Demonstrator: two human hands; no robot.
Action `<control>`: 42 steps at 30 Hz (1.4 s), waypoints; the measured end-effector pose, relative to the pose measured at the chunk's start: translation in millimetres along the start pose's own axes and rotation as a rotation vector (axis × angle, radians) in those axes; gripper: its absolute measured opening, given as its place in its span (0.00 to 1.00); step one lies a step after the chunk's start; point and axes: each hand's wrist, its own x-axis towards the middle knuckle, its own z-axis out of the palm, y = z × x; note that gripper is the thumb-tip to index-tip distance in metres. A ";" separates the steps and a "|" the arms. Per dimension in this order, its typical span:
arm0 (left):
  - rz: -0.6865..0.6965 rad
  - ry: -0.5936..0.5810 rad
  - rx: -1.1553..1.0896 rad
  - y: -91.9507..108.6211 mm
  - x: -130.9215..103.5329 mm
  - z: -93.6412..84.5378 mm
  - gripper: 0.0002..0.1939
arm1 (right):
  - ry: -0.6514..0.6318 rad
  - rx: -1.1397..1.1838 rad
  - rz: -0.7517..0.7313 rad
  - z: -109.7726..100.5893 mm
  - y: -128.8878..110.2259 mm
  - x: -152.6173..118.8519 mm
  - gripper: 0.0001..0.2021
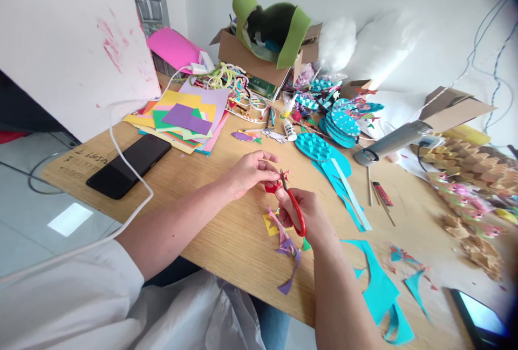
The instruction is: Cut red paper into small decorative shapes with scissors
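Observation:
Over the middle of the wooden table, my left hand (pixel 256 173) pinches a small piece of red paper (pixel 271 187). My right hand (pixel 301 212) is closed around red-handled scissors (pixel 298 214), their blades pointing away from me and touching the red piece. Whether the blades are parted is too small to tell. Purple and pink paper scraps (pixel 288 247) lie on the table just below my hands, with a yellow scrap (pixel 270 225) beside them. Beyond my hands are small paper fish shapes (pixel 245 136) and a white glue bottle (pixel 290 130).
A black phone (pixel 129 165) and stacked coloured sheets (pixel 178 123) lie at the left, a white cable (pixel 141 180) crossing the phone. Turquoise offcuts (pixel 378 290) are at the right, below a turquoise textured oval (pixel 312 148). A grey cylinder (pixel 392 142) and cardboard box (pixel 259 61) stand farther back.

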 end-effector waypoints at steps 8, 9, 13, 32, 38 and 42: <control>0.018 0.010 0.033 1.3 0.3 0.2 0.18 | 0.013 0.005 -0.006 0.9 -2.7 -1.0 0.26; 0.024 0.017 0.047 1.6 0.3 0.3 0.18 | 0.012 0.010 -0.003 1.1 -2.5 -0.8 0.26; 0.048 0.031 0.106 2.0 1.4 -0.7 0.17 | 0.006 0.024 -0.004 1.1 0.6 0.3 0.25; 0.148 -0.040 0.168 1.4 1.5 -3.7 0.18 | 0.013 0.008 -0.019 -0.5 -0.5 -0.3 0.24; 0.134 0.043 0.089 1.4 3.2 -4.1 0.19 | 0.176 0.018 -0.085 -1.0 -0.2 -0.5 0.25; 0.099 0.058 -0.015 1.8 3.6 -4.1 0.19 | 0.414 0.080 -0.231 0.5 -2.9 1.5 0.21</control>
